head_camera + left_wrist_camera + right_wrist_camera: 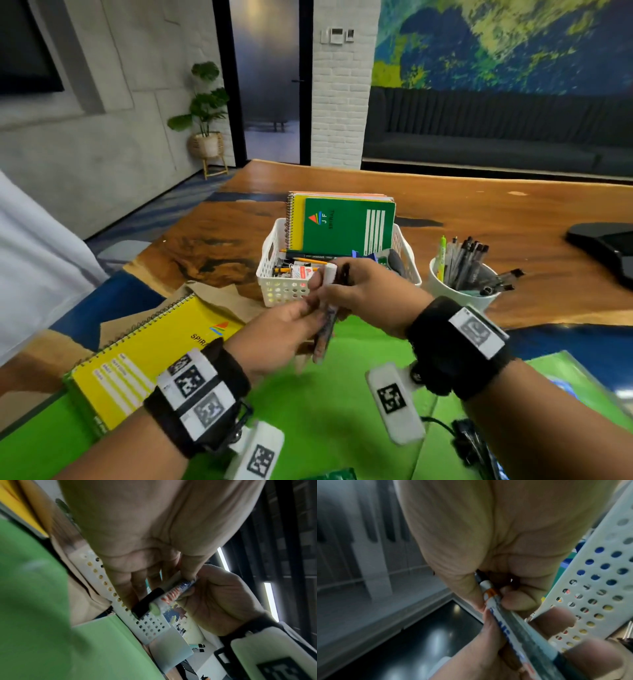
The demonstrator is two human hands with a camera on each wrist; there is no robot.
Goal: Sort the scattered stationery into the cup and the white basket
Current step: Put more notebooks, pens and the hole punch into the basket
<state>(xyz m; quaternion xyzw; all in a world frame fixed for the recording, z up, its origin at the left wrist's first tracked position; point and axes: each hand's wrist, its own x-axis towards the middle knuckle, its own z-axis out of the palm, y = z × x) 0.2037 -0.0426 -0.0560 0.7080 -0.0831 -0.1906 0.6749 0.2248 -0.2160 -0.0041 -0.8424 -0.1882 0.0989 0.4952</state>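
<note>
Both my hands meet just in front of the white basket. My left hand grips a bundle of markers; my right hand pinches its upper end. Basket contents: upright spiral notebooks, pencils, binder clips. Cup, right of basket: pens standing. A yellow notebook lies on the table.

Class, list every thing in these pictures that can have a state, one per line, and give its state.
left hand: grips the markers' lower end
right hand: grips the markers' upper end
markers: held between both hands, near the basket
white basket: upright, holds notebooks and small items
cup: upright, full of pens
yellow notebook: closed, flat on the table
</note>
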